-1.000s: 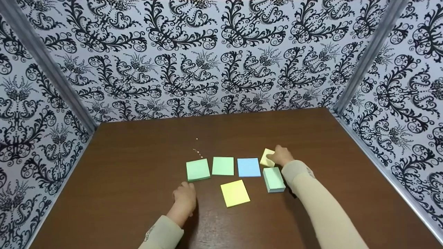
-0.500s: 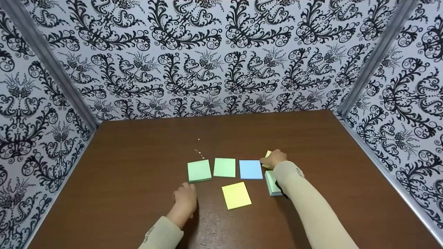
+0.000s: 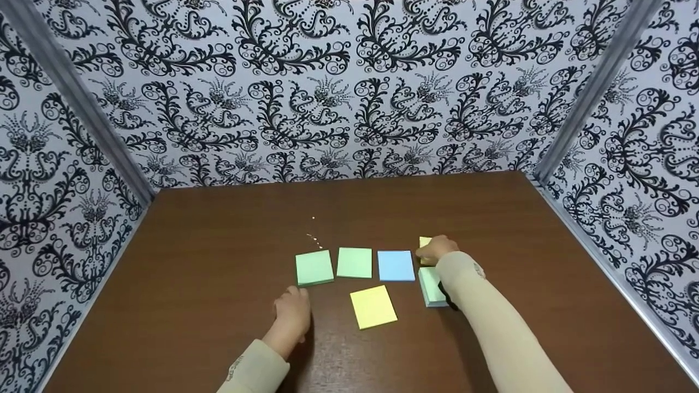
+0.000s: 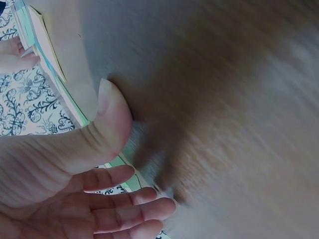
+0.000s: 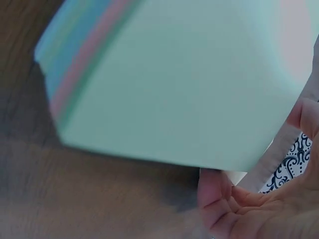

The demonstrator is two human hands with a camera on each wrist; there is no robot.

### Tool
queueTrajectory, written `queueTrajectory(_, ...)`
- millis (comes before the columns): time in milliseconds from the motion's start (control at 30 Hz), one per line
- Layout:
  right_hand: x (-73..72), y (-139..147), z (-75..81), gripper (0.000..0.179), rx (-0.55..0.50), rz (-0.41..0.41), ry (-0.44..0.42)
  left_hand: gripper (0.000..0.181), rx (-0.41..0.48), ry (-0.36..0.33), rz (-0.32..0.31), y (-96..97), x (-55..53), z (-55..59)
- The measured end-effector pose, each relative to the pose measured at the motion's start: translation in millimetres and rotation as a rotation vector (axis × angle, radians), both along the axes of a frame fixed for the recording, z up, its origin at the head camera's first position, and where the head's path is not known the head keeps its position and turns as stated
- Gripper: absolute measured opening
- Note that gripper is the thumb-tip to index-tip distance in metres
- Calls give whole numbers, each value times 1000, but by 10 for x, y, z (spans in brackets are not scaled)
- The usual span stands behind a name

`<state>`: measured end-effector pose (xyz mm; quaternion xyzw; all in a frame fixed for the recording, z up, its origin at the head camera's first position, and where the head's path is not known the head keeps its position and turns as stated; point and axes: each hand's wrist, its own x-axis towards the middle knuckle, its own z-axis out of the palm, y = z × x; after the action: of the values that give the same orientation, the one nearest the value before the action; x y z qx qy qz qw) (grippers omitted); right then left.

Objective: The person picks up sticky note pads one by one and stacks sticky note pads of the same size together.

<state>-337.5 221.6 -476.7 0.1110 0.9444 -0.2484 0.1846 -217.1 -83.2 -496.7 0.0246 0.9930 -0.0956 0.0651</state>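
Note:
My right hand (image 3: 439,249) holds a small pale yellow sticky note pad (image 3: 424,241) by its sides, at the right end of a row of pads. The hand covers much of that pad. Just below it, partly behind the sleeve, stands a thick sticky note stack (image 3: 430,286). In the right wrist view this stack (image 5: 169,84) shows a green top over pink, blue and yellow layers. My left hand (image 3: 293,312) rests on the table with loosely bent fingers and holds nothing. Close ahead of its fingertips lies a green sticky note block (image 3: 314,267).
Between the green block and the held pad lie a light green pad (image 3: 354,262) and a blue pad (image 3: 396,266). A bright yellow pad (image 3: 373,307) lies askew in front of them. White specks (image 3: 314,239) dot the brown table (image 3: 229,234). Patterned walls (image 3: 327,98) enclose its back and sides.
My right hand has drawn the pale yellow pad slightly, and the pad now sits straighter, less tilted. The sleeve has come over part of the thick stack. My left hand stays put.

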Motion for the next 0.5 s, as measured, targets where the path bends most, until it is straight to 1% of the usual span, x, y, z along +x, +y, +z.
queueTrajectory(133,-27,17,-31,64,58,13,-21,85,-2,-6,1,3,16,6)
queueTrajectory(233,-38,41,-68,62,52,-3,-17,84,-4,-14,1,6,24,16)
queueTrajectory(300,-47,68,-91,53,41,-12,-17,83,-10,-31,2,7,17,17)
queueTrajectory(400,-41,115,-95,37,7,1,-6,83,-5,-48,9,8,-5,11)
queueTrajectory(500,-16,166,-60,32,-56,8,-3,82,6,-54,18,13,-32,-2)
